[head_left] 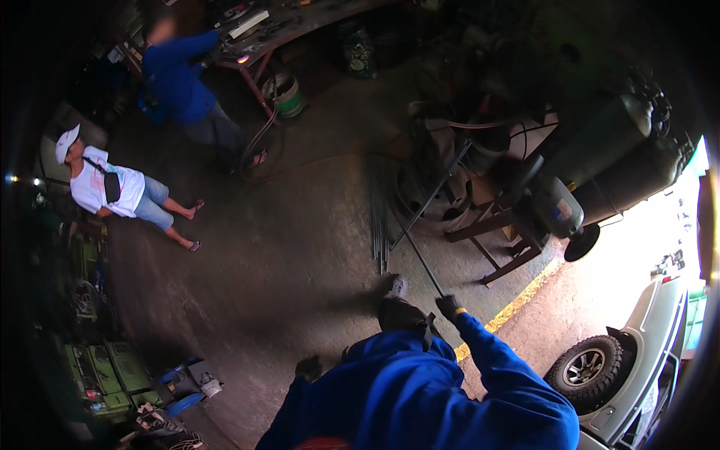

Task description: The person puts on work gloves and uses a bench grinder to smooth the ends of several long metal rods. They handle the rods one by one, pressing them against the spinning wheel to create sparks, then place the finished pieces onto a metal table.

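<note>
My right hand (450, 307), in a dark glove with a yellow cuff, grips one end of a long thin metal rod (424, 261). The rod slants up and away toward a longer metal bar (431, 196) that leans near some wheel rims (435, 187); whether the two are joined I cannot tell. By my left side hangs my left hand (308, 367), also dark-gloved, its fingers lost in shadow. Several thin metal rods (380, 232) lie on the floor just beyond my shoe (397, 286).
A grinder-like machine on a stand (556, 208) and large cylinders (611, 184) are at right, near a parked vehicle (637, 352). At far left stand a person in white (112, 184) and a person in blue (180, 82) at a workbench (300, 26). Green crates (112, 375) sit lower left.
</note>
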Demonstrator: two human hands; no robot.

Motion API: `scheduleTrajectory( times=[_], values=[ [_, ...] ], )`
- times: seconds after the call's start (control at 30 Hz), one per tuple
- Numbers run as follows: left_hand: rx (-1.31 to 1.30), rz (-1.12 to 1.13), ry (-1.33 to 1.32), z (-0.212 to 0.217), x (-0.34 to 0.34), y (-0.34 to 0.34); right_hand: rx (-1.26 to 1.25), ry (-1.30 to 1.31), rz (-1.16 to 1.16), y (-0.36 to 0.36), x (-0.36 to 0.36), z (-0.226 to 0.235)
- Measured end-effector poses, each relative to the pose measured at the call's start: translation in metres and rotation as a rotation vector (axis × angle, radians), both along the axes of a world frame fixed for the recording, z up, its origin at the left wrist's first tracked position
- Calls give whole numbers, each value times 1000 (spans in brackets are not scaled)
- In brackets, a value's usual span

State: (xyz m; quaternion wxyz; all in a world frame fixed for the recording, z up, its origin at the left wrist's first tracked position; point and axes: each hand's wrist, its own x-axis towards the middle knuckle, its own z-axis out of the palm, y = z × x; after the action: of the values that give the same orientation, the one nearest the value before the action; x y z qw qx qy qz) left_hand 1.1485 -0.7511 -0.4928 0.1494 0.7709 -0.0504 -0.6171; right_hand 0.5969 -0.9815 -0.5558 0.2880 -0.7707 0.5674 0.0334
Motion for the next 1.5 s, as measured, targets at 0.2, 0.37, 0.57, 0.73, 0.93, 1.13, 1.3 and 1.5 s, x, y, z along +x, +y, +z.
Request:
scheduleTrajectory(
  times=[0.2,0.37,0.57,0.73,0.93,1.13,1.3,1.5],
  values=[
    [26,200,-68,72,-6,-15,969,-402,-546,-170,77,-44],
    [-102,91,-62,86,-13,-128,8,261,501,-252,116,-139],
    [-160,-130,-88,86,27,-242,165,182,-115,-366,184,-158],
    [-184,-653,-218,83,114,-312,337,87,-542,-469,209,-133],
    [-184,-173,131,108,253,-437,436,-35,-850,-517,233,-74],
    [49,287,-106,162,257,-543,446,-32,-907,-538,251,-58],
    [-24,-71,96,125,339,-557,479,-101,-1019,-541,258,-30],
    [-348,-2392,-270,103,314,-604,835,378,-794,-543,263,-30]
  ],
)
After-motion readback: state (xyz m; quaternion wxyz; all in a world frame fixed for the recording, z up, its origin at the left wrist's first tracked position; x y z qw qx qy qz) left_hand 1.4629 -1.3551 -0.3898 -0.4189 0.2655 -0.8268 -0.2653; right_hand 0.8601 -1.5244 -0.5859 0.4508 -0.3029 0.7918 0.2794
